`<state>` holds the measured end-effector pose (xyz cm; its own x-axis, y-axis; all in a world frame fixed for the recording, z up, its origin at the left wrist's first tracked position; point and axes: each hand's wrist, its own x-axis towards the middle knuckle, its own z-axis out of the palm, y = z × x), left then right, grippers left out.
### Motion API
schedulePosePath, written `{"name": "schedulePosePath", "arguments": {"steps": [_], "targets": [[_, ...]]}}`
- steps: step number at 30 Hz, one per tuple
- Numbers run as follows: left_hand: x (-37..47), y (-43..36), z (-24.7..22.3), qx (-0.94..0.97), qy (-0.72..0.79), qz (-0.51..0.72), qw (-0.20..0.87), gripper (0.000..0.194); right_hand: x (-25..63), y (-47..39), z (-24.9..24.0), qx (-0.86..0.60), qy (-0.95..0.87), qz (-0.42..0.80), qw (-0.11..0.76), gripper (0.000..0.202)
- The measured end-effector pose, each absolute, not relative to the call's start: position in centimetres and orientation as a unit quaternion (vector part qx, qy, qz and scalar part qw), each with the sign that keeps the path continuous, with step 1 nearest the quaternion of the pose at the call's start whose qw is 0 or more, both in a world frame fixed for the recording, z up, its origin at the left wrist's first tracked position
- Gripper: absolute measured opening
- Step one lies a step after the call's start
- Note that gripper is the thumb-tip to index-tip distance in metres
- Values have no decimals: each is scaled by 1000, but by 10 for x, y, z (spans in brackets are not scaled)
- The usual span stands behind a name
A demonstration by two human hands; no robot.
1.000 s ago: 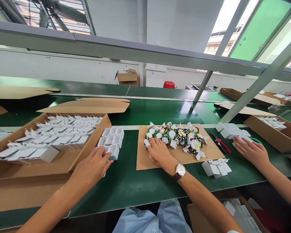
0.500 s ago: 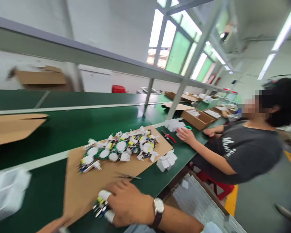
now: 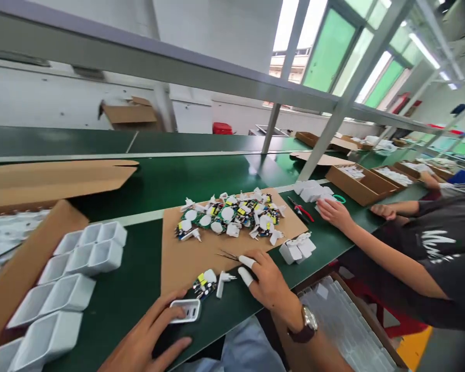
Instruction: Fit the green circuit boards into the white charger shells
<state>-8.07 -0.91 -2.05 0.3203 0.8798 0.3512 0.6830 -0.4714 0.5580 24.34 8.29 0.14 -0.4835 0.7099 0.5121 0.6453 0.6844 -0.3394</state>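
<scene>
My left hand [image 3: 151, 330] rests at the table's front, its fingers spread and touching a small white casing [image 3: 186, 311] with slots. My right hand [image 3: 269, 287], with white covers on two fingertips and a watch on the wrist, has its fingers apart beside metal tweezers [image 3: 228, 255]. Between the hands lie a circuit board [image 3: 204, 285] with yellow and white parts and a white plug piece [image 3: 223, 284]. Behind them, a heap of circuit boards with white plug parts [image 3: 232, 214] covers part of a cardboard sheet [image 3: 178, 258].
White open casings [image 3: 64, 299] stand in rows at left, beside a cardboard box [image 3: 27, 274]. Red-handled pliers [image 3: 303, 211] and white casings [image 3: 297, 248] lie at right. A person [image 3: 418, 258] sits there, a hand near more casings. Metal posts rise behind.
The view has swung left. My left hand has come into view at the white casing. My right hand has let go of the circuit board, which now lies on the table.
</scene>
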Motion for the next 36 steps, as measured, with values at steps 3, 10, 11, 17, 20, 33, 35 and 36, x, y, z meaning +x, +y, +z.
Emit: {"name": "schedulePosePath", "arguments": {"steps": [3,10,11,17,20,33,35,36], "targets": [[-71,-8,-20,769,508,343,182,16,240,81,0,-347,-867,101,342,37],[-67,-11,-18,753,480,414,178,33,198,73,-4,-336,-890,114,286,60],[-68,-12,-16,753,482,412,174,41,194,72,-5,-332,-895,120,274,62],[-68,-8,-11,771,474,405,128,50,196,70,-3,-330,-894,203,225,78],[-69,-7,-14,763,486,409,119,58,195,73,-7,-331,-885,223,239,77],[-70,-14,-33,709,586,371,126,68,208,63,-4,-315,-852,168,384,67],[-71,-12,-41,708,588,377,104,57,208,62,-8,-309,-847,163,401,67],[-72,-11,-43,716,580,376,100,54,207,62,-11,-305,-846,155,408,68]]}}
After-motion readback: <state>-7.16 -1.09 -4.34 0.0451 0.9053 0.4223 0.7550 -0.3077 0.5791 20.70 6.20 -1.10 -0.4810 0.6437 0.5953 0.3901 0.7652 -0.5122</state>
